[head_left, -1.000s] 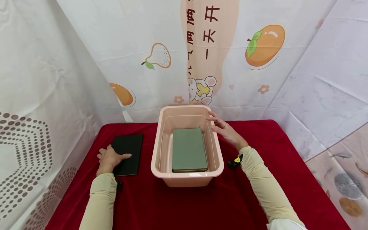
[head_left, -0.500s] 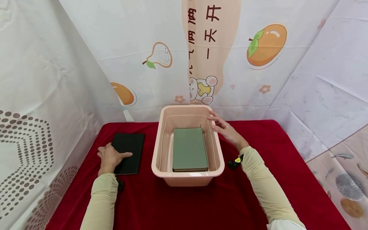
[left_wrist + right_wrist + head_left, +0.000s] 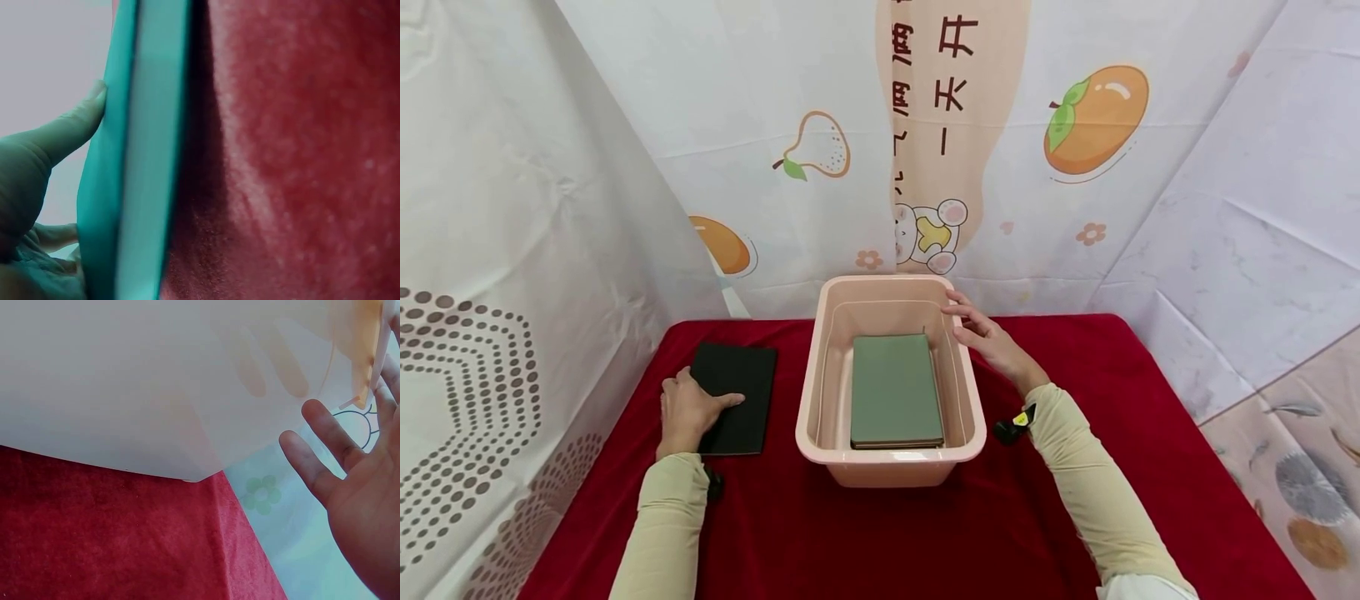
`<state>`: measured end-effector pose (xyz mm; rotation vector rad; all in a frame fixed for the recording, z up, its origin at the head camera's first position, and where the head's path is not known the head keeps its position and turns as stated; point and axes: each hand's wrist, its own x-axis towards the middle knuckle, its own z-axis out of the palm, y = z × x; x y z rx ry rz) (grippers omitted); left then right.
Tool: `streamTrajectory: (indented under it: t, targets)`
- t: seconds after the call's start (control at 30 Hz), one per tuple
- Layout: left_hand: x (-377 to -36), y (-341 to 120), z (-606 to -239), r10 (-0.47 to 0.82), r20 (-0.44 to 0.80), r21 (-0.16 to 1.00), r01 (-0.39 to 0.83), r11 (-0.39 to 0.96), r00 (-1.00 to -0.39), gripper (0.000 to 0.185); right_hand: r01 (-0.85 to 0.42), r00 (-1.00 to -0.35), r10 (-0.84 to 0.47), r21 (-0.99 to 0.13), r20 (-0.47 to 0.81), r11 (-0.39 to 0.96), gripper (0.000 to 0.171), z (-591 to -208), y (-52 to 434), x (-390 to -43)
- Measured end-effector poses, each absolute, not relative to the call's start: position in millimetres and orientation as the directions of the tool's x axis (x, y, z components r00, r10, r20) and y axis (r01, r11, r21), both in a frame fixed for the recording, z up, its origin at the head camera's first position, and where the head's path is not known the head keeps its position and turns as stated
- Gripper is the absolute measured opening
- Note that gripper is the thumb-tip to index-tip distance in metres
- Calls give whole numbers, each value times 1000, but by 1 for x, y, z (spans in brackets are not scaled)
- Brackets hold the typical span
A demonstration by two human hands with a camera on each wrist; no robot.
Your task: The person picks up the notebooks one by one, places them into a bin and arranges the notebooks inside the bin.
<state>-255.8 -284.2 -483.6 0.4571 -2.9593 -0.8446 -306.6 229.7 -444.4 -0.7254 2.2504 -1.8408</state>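
Observation:
A black notebook (image 3: 739, 392) lies on the red cloth at the left. My left hand (image 3: 688, 408) grips its near left edge, thumb on the cover. In the left wrist view the notebook's edge (image 3: 150, 156) stands just off the cloth with the thumb of that hand (image 3: 31, 169) pressed on one face. A pink plastic tub (image 3: 973, 417) stands in the middle with a green notebook (image 3: 895, 387) flat on its bottom. My right hand (image 3: 981, 333) is open, its fingers (image 3: 306, 462) straight beside the tub's wall (image 3: 156, 381) and touching the far right rim.
The red cloth (image 3: 865, 533) covers the table, and printed sheets hang close at the left, back and right. A small black and yellow wrist device (image 3: 1009, 427) sits on the right forearm, beside the tub.
My left hand's fingers have drawn in from a spread pose to the notebook's left edge. The right hand and the tub have stayed put.

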Motion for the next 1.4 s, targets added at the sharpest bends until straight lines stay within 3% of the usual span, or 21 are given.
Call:
streamTrajectory:
  t: [0.3,0.57,0.77,1.4]
  targets:
    - [-256,-285,-479,-328,-56,511,-309,802,-943,117,-272,-879,-439,-952,186,141,48,-445,229,-307]
    - [-256,-283,-478,-339,45,554,-259,791,-940,92,-255,-877,-445,-960,179,118,48,-445,230,-309]
    - [-256,-283,-478,-363,48,589,-267,762,-930,76,-255,-879,-443,-958,174,131,49,-444,230,-308]
    - [-249,-283,-464,-399,140,639,-225,735,-906,68,-258,-877,-442,-960,187,105,48,-448,229,-308]
